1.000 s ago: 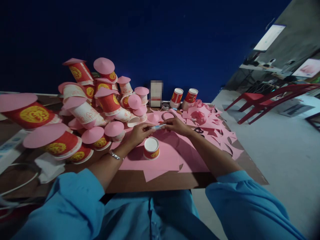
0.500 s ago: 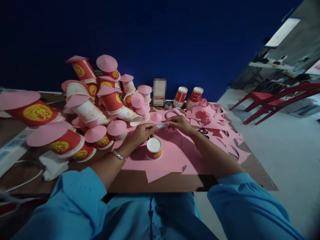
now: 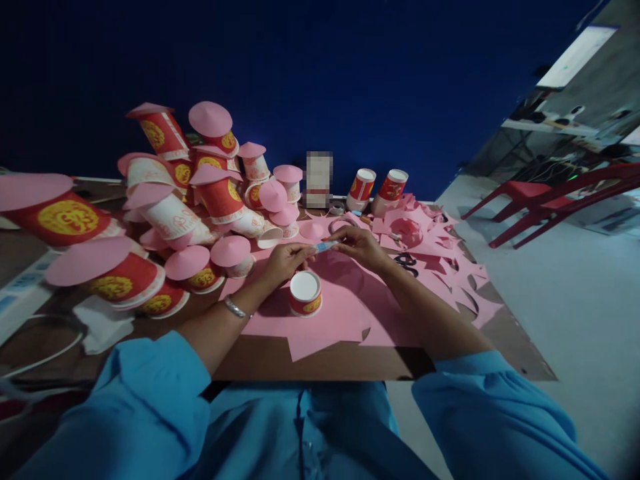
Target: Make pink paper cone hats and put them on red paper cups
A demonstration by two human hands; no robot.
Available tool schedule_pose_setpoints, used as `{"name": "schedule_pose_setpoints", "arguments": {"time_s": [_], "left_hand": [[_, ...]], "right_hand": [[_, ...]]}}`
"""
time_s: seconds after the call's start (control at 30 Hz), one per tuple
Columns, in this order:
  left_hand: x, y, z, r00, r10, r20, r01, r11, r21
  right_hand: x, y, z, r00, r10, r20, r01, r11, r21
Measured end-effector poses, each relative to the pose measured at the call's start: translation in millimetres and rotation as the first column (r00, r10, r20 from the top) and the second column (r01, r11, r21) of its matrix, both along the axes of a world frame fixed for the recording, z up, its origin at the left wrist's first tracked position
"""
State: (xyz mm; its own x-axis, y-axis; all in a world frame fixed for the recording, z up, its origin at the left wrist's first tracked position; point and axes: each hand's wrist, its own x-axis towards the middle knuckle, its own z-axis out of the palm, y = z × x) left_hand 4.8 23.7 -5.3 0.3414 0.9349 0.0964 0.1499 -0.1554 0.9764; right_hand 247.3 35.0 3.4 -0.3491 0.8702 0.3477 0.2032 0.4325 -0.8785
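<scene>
Between my two hands is a small white and blue glue tube (image 3: 324, 246), with a bit of red showing beside it. The fingers of my left hand (image 3: 286, 264) pinch its left end. My right hand (image 3: 361, 247) grips the other end with thumb and fingertips. Just below the hands, a red paper cup (image 3: 306, 304) stands upside down, its white base facing up, on a pink paper sheet (image 3: 340, 317). A pink paper cone (image 3: 313, 231) lies beyond my fingers.
Red and white cups with pink cone tops (image 3: 217, 193) are heaped on the left. Two stacks of cups (image 3: 361, 190) stand at the back, near a roll of tape (image 3: 337, 208). Scissors (image 3: 406, 263) and pink paper scraps (image 3: 450, 267) lie right. A red chair (image 3: 530, 197) stands beyond the table.
Both hands stay together on the glue tube, and more of its blue and a red bit now show. The view has shifted slightly; the cup stays on the sheet.
</scene>
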Motion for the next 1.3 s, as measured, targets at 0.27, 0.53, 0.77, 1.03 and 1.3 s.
{"name": "schedule_pose_setpoints", "arguments": {"time_s": [0.27,0.53,0.77,1.03,1.3], "left_hand": [[-5.4,-0.8,-0.5,0.997,0.064,-0.038,-0.056,0.978,0.200],[-2.0,-3.9,4.1,1.000,0.005,-0.023,-0.003,0.994,0.111],[2.3,-1.1,1.5,0.999,-0.032,0.023,0.033,0.999,-0.027],[1.6,-2.0,-2.2,0.999,0.019,0.040,-0.022,0.996,0.082],[1.3,-3.5,2.8,1.000,-0.006,0.008,0.005,0.998,0.062]], "right_hand": [[-13.9,-10.1,-3.6,0.989,0.072,-0.129,-0.107,0.950,-0.294],[-12.0,-8.9,-2.1,0.995,0.027,-0.091,-0.045,0.979,-0.198],[-6.2,-12.9,8.3,0.995,-0.014,0.097,0.008,0.998,0.066],[-11.9,-11.1,1.3,0.996,0.085,-0.035,-0.091,0.968,-0.235],[-10.5,-10.7,0.0,1.000,0.009,-0.019,-0.011,0.990,-0.138]]}}
